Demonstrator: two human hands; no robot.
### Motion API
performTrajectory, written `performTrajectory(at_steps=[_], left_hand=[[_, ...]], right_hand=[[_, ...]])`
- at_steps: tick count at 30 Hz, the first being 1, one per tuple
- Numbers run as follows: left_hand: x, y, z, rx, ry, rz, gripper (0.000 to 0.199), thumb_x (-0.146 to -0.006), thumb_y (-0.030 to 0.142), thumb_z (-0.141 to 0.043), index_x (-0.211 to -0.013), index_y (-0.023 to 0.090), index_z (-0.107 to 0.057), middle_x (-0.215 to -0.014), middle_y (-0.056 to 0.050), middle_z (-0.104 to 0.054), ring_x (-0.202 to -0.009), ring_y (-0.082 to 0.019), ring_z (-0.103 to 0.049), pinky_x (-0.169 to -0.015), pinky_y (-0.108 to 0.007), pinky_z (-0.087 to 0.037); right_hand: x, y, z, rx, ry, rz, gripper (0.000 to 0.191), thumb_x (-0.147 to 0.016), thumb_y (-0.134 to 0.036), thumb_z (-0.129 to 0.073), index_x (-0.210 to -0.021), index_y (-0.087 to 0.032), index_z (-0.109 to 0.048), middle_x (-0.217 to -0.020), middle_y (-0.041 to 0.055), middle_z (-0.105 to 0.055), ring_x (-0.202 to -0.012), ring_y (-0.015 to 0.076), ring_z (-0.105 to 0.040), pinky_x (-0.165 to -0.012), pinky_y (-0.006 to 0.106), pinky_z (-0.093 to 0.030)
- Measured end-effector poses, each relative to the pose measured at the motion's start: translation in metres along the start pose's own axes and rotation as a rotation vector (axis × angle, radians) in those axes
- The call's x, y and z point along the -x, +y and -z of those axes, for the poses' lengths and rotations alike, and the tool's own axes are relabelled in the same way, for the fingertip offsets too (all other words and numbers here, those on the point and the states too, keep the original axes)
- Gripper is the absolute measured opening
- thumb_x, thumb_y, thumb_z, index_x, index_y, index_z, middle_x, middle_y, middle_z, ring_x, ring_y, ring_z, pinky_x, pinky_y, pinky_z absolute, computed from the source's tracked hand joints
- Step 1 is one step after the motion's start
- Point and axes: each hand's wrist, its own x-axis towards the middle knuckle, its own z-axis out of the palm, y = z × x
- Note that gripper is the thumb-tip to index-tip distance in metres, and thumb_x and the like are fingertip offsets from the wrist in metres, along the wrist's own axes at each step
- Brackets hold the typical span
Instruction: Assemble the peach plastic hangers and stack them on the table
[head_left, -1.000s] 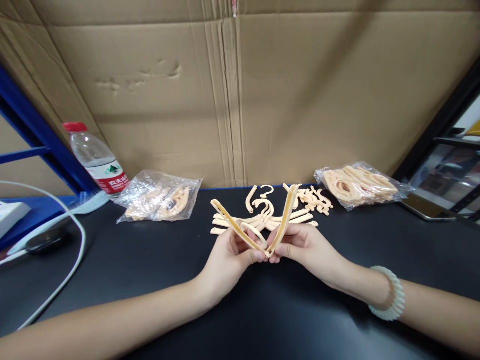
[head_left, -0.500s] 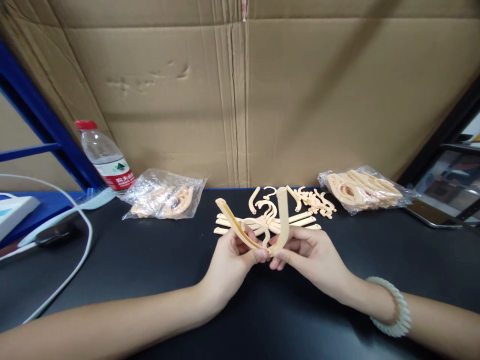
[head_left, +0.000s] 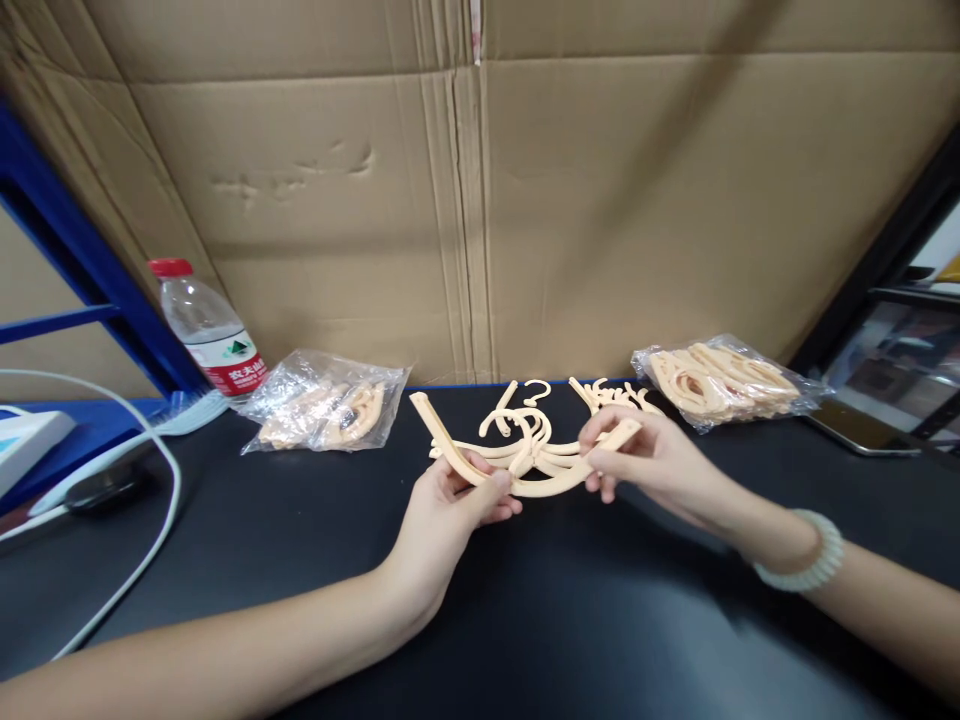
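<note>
A cream plastic hanger [head_left: 551,487] with two curved arms and a hook is held between both hands above the black table. My left hand [head_left: 457,495] pinches it at the middle joint, below the hook. The fingers of my right hand [head_left: 630,455] close around the right arm near its tip. The left arm of the hanger slants up and to the left. Behind it lie more cream hangers [head_left: 553,450], partly hidden by the held one. A loose hook [head_left: 537,389] and a pile of small cream pieces [head_left: 611,393] sit farther back.
Clear bags of cream parts lie at the back left [head_left: 326,402] and back right [head_left: 720,380]. A red-capped bottle [head_left: 214,335], a white cable [head_left: 176,490] and a black adapter [head_left: 109,485] are on the left. A phone [head_left: 862,430] lies right, before a cardboard wall [head_left: 337,210].
My right hand has moved from the middle joint out to the right arm's tip. That arm has swung down to the right, so the hanger is spread wider.
</note>
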Motion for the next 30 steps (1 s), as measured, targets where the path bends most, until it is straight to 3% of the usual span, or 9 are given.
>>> performTrajectory(at_steps=[3, 5, 8, 12, 15, 20, 24, 30], left_hand=[[-0.007, 0.006, 0.005, 0.014, 0.044, 0.011, 0.031, -0.071, 0.027, -0.075, -0.087, 0.016, -0.051, -0.076, -0.001, -0.066, -0.06, -0.011, -0.065, -0.06, -0.022, -0.053], [-0.012, 0.009, 0.009, -0.02, 0.093, -0.039, 0.03, -0.073, 0.026, -0.072, -0.09, 0.016, -0.049, -0.077, 0.0, -0.065, -0.053, -0.009, -0.061, -0.052, -0.02, -0.048], [-0.02, 0.011, 0.015, -0.115, 0.213, -0.208, 0.031, -0.074, 0.024, -0.068, -0.095, 0.019, -0.046, -0.085, 0.002, -0.061, -0.045, -0.004, -0.05, -0.041, -0.017, -0.036], [-0.019, 0.01, 0.019, -0.278, 0.265, -0.464, 0.03, -0.076, 0.02, -0.065, -0.098, 0.023, -0.045, -0.098, 0.003, -0.051, -0.051, -0.003, -0.045, -0.045, -0.018, -0.034], [-0.01, 0.007, 0.019, -0.577, 0.138, -0.656, 0.022, -0.082, 0.015, -0.057, -0.099, 0.023, -0.046, -0.086, 0.003, -0.049, -0.056, -0.007, -0.043, -0.051, -0.021, -0.036], [-0.002, 0.0, 0.017, -1.201, -0.355, -0.926, 0.015, -0.083, 0.009, -0.052, -0.093, 0.019, -0.055, -0.093, -0.004, -0.062, -0.086, -0.019, -0.054, -0.074, -0.032, -0.044], [-0.004, -0.002, 0.017, -1.405, -0.394, -1.021, 0.016, -0.088, 0.01, -0.045, -0.087, 0.017, -0.06, -0.084, -0.005, -0.067, -0.081, -0.021, -0.057, -0.072, -0.036, -0.045], [-0.004, -0.002, 0.017, -1.407, -0.384, -0.971, 0.018, -0.086, 0.012, -0.046, -0.089, 0.017, -0.063, -0.094, -0.008, -0.068, -0.086, -0.023, -0.06, -0.076, -0.038, -0.049]], right_hand=[[-0.004, -0.014, 0.032, 0.144, -0.083, -0.009, 0.021, -0.073, -0.029, -0.077, -0.078, -0.016, -0.061, -0.074, 0.0018, -0.065, -0.067, 0.0155, -0.068, -0.054, 0.024, -0.056], [-0.005, -0.02, 0.045, 0.259, -0.103, -0.008, 0.02, -0.073, -0.03, -0.076, -0.078, -0.017, -0.063, -0.075, 0.0018, -0.066, -0.068, 0.0158, -0.067, -0.06, 0.027, -0.057], [-0.004, -0.023, 0.052, 0.516, -0.147, 0.024, 0.019, -0.074, -0.033, -0.075, -0.079, -0.017, -0.066, -0.076, 0.0029, -0.068, -0.069, 0.0165, -0.066, -0.065, 0.03, -0.056], [-0.004, -0.02, 0.05, 0.786, -0.244, 0.057, 0.02, -0.075, -0.036, -0.073, -0.077, -0.017, -0.068, -0.073, 0.0023, -0.069, -0.068, 0.016, -0.064, -0.061, 0.028, -0.051], [-0.005, -0.017, 0.051, 0.854, -0.303, 0.083, 0.018, -0.077, -0.035, -0.072, -0.079, -0.017, -0.069, -0.078, 0.0027, -0.069, -0.069, 0.0155, -0.063, -0.064, 0.028, -0.049], [-0.006, -0.017, 0.052, 0.967, -0.33, 0.163, 0.016, -0.08, -0.033, -0.069, -0.079, -0.018, -0.069, -0.08, 0.0039, -0.067, -0.078, 0.017, -0.06, -0.073, 0.03, -0.046], [-0.005, -0.017, 0.048, 1.044, -0.351, 0.185, 0.015, -0.081, -0.032, -0.068, -0.077, -0.018, -0.068, -0.082, 0.0048, -0.063, -0.082, 0.0183, -0.057, -0.076, 0.032, -0.045], [-0.003, -0.017, 0.044, 1.188, -0.349, 0.201, 0.013, -0.082, -0.029, -0.065, -0.075, -0.018, -0.066, -0.084, 0.0056, -0.059, -0.083, 0.0194, -0.055, -0.075, 0.033, -0.043]])
